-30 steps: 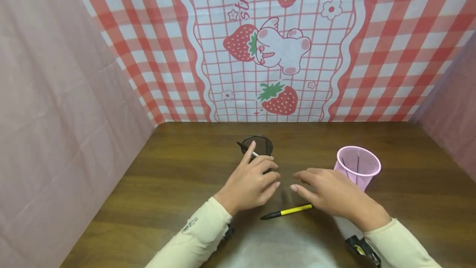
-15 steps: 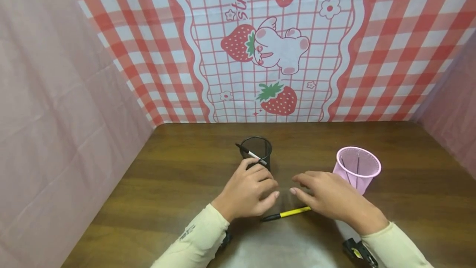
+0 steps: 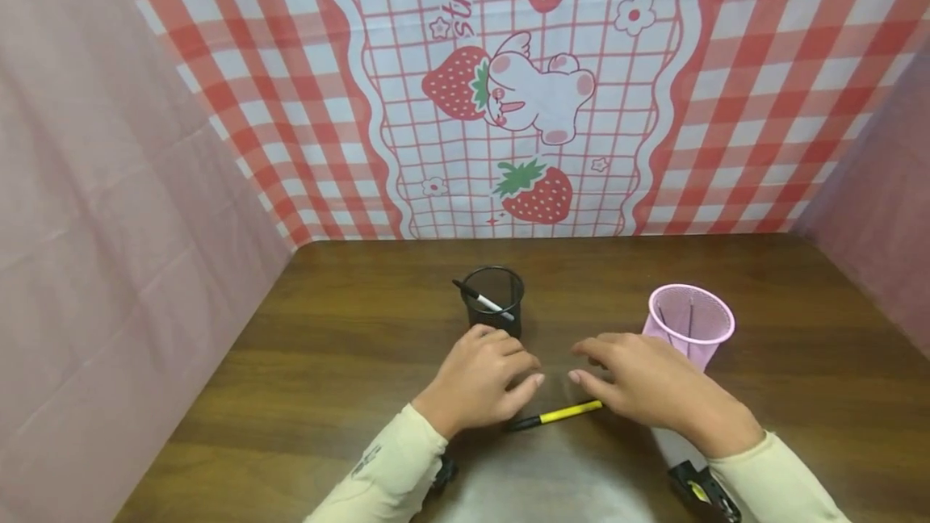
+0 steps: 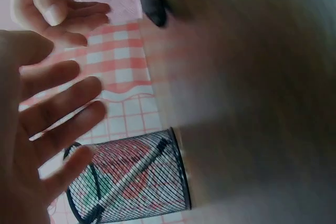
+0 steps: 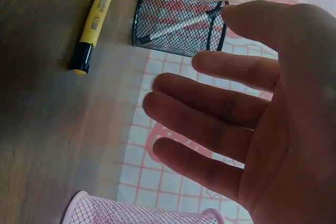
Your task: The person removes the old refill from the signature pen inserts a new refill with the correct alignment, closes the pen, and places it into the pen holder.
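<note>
My left hand (image 3: 479, 382) hovers in front of the black mesh pen cup (image 3: 483, 320), its fingers relaxed and holding nothing. Inside that cup leans a white pen with a black end (image 3: 485, 300), sticking out over the rim toward the left. My right hand (image 3: 650, 382) is held in front of the pink mesh pen cup (image 3: 690, 315), fingers loose with nothing in them, as the right wrist view also shows. A yellow marker with a black end (image 3: 570, 412) lies on the table below and between both hands; the yellow end reaches close to the right thumb.
The brown wooden table (image 3: 349, 329) ends at a red-and-white checked cloth (image 3: 756, 103) with strawberry prints at the back. Pale pink cloth (image 3: 145, 224) hangs at the left, and more pink cloth stands at the right. Both wrists carry small black camera mounts.
My left hand has drawn back from the black cup toward me, its raised index finger lowering, leaving the white pen in the cup. The right hand has hardly moved.
</note>
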A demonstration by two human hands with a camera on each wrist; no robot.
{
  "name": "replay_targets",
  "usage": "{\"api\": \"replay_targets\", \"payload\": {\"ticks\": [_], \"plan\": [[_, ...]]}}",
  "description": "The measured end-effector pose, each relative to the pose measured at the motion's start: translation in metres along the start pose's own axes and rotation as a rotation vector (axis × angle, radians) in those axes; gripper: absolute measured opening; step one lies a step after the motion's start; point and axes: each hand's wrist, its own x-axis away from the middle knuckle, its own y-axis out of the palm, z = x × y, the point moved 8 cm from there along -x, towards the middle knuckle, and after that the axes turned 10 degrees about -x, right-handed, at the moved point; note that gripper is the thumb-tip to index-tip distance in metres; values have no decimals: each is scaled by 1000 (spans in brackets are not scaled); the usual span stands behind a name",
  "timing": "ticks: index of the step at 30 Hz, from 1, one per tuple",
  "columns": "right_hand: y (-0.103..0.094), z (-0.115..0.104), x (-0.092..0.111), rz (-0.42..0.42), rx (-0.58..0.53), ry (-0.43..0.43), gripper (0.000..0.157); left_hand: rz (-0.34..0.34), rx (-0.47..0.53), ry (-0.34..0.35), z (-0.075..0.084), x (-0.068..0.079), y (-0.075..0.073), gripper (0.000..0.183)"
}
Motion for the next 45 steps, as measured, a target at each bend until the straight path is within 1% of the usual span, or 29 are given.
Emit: {"api": "replay_targets", "payload": {"ticks": [3, 6, 11, 16, 19, 24, 27, 31, 35, 39, 45], "plan": [[5, -2, -1, -30, -3, -8, 35, -33, 17, -29, -1, 3, 1, 22], [11, -7, -2, -59, -13, -36, 35, -52, 17, -43, 0, 4, 2, 21], [17, -14, -5, -82, -7, -67, 28, -49, 15, -36, -1, 3, 0, 20], [26, -23, -7, -111, -13, -98, 26, -39, 25, -42, -3, 5, -1, 20], [29, -24, -6, -125, -19, -91, 23, -39, 29, -34, -2, 7, -2, 21], [31, -24, -5, -129, 5, -85, 21, -39, 17, -6, 1, 8, -4, 21], [31, -23, -5, -130, 30, -57, 21, -30, 21, -2, 1, 5, -7, 20], [33, -20, -1, -167, 48, -13, 25, -34, 15, 14, 4, 4, -8, 20], [37, -22, 4, -199, 36, -9, 26, -54, 7, 17, 7, 7, -3, 20], [38, -23, 7, -197, 40, -17, 25, -69, 17, 10, 9, 9, 0, 20], [38, -26, 7, -168, 98, -29, 28, -61, -3, 13, 11, 10, 1, 20]]}}
